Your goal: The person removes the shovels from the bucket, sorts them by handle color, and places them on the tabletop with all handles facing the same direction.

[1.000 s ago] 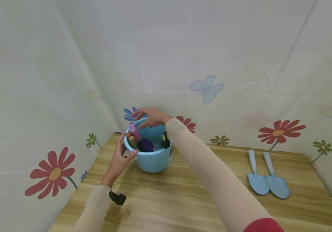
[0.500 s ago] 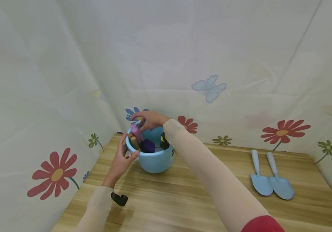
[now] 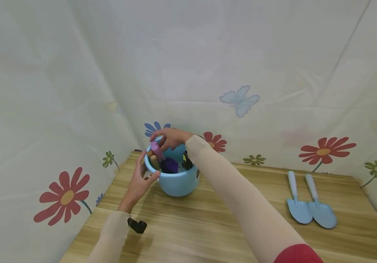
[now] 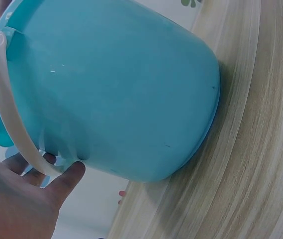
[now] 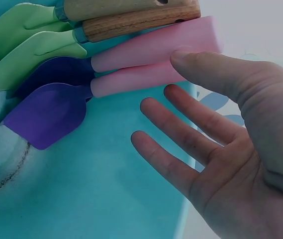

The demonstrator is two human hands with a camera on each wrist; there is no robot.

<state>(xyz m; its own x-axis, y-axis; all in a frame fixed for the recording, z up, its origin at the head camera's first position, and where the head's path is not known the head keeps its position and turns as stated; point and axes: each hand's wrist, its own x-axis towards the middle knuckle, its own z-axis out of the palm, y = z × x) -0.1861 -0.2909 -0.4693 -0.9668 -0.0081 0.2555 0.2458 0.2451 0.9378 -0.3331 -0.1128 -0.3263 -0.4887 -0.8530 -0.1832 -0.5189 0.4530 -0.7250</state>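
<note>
A light blue bucket [image 3: 179, 184] stands on the wooden table. My left hand [image 3: 140, 184] grips its rim on the left side, and a white bail handle [image 4: 17, 119] hangs near that hand in the left wrist view. Two purple trowels [image 5: 51, 114] with pink handles [image 5: 136, 82] lean inside, beside two green trowels [image 5: 37, 55] with wooden handles [image 5: 136, 25]. My right hand [image 3: 174, 138] reaches over the rim at the pink handles. Its thumb overlaps one handle in the right wrist view; three other fingers are extended and spread. The index finger is hidden there.
Two light blue trowels [image 3: 323, 215] with pale handles lie side by side at the table's right. A curtain [image 3: 274, 65] printed with flowers and butterflies hangs behind and beside the wooden tabletop [image 3: 208, 226].
My right hand has lowered slightly toward the pink handles, closing the gap to them. The left hand keeps its hold on the bucket. The head view has shifted a little left.
</note>
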